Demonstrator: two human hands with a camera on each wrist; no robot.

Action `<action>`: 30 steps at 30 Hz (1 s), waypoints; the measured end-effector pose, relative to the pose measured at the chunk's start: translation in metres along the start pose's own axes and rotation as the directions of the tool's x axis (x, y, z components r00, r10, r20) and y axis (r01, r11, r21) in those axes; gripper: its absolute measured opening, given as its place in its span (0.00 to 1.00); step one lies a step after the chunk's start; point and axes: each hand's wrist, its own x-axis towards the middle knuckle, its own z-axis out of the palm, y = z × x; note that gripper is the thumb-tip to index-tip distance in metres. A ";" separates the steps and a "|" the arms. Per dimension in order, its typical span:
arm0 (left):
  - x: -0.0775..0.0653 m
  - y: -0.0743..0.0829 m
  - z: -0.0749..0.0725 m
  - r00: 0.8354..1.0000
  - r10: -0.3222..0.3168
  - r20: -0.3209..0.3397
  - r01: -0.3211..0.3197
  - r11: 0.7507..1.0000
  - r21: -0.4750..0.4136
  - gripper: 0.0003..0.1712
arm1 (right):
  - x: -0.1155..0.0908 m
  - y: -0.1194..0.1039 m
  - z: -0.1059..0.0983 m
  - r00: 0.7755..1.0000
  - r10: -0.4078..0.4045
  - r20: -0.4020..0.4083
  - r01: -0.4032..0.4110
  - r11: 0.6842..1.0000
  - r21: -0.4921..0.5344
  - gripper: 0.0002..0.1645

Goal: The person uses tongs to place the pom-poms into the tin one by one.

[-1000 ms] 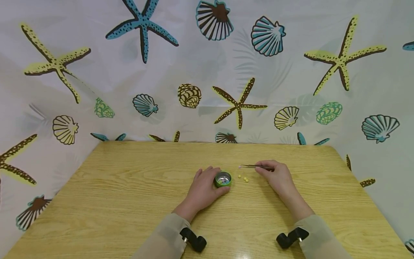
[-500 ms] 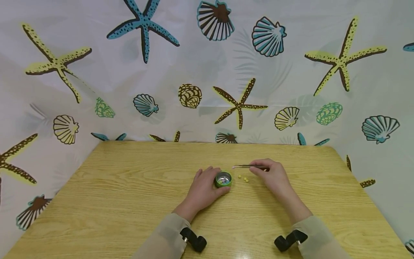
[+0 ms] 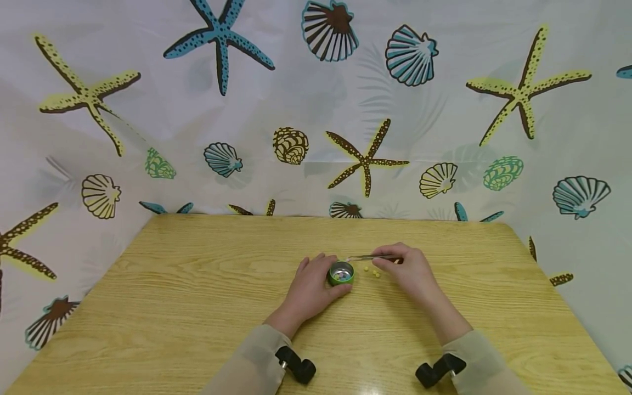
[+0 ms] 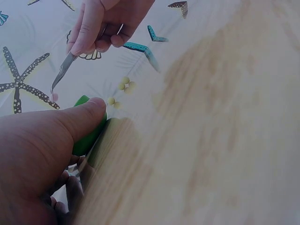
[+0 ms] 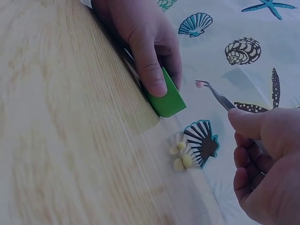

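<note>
Pink bead point(image 5: 199, 84) just beyond the rim of the tin point(image 3: 340, 284), toward the desk's point(image 3: 197, 329) far edge.
The right hand point(image 3: 410, 272) pinches the tweezers point(image 3: 364, 257), long axis roughly along that edge, tip leftward; the left hand point(image 3: 308, 288), fingers curled round the tin, is nearer the bead.

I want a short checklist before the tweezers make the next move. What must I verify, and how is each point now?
1. Tin held: ok, the left hand grips it.
2. Tweezers held: ok, the right hand pinches them.
3. Pink bead at the tips: ok.
4. Tin open at the top: ok, small beads show inside.
5. Pink bead over the opening: cannot tell; the head view shows it by the far rim, but its height is unclear.
6. Yellow beads all inside: not ok, some lie beside the tin.
</note>
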 end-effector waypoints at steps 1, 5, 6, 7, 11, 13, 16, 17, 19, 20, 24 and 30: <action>0.000 0.000 0.000 1.000 0.000 0.001 0.000 1.000 0.001 0.42 | 0.000 0.000 0.000 1.000 -0.001 0.002 0.001 1.000 -0.004 0.07; 0.000 0.000 0.000 1.000 -0.001 0.003 0.001 1.000 0.001 0.41 | 0.000 -0.001 0.002 1.000 -0.002 0.014 0.002 1.000 -0.011 0.07; 0.000 0.000 0.000 1.000 -0.002 0.004 0.002 1.000 0.001 0.41 | 0.000 0.000 0.002 1.000 -0.003 0.016 0.004 1.000 -0.012 0.07; 0.000 0.000 0.000 1.000 -0.002 0.004 0.002 1.000 0.001 0.41 | 0.000 0.000 0.003 1.000 -0.006 0.019 0.006 1.000 -0.012 0.07; 0.000 0.000 0.000 1.000 -0.001 0.003 0.001 1.000 0.001 0.41 | 0.000 0.002 0.003 1.000 -0.017 0.022 0.017 1.000 -0.020 0.06; 0.001 0.000 0.000 1.000 0.000 0.002 0.000 1.000 0.003 0.41 | 0.000 0.002 0.003 1.000 -0.020 0.023 0.021 0.999 -0.025 0.06; 0.001 0.000 0.000 1.000 -0.002 0.003 0.002 1.000 0.002 0.41 | 0.000 0.002 0.004 0.999 -0.021 0.027 0.022 0.999 -0.031 0.06; 0.001 0.000 0.000 1.000 -0.002 0.003 0.002 1.000 0.002 0.41 | 0.000 0.002 0.004 0.999 -0.021 0.029 0.022 0.999 -0.033 0.06; 0.001 0.000 0.000 1.000 -0.002 0.001 0.002 1.000 0.002 0.42 | 0.000 0.002 0.004 0.999 -0.021 0.032 0.022 0.999 -0.034 0.06; 0.001 0.000 0.000 1.000 -0.003 0.001 0.003 1.000 0.002 0.42 | 0.000 0.002 0.005 0.999 -0.019 0.033 0.020 0.999 -0.035 0.06; 0.001 0.000 0.000 1.000 0.000 -0.002 0.000 1.000 0.003 0.41 | -0.001 0.003 0.005 0.999 -0.016 0.031 0.017 0.999 -0.035 0.06; 0.000 0.000 0.000 1.000 0.007 -0.005 -0.007 1.000 0.001 0.41 | 0.000 0.003 0.004 1.000 0.005 0.029 -0.005 1.000 -0.018 0.07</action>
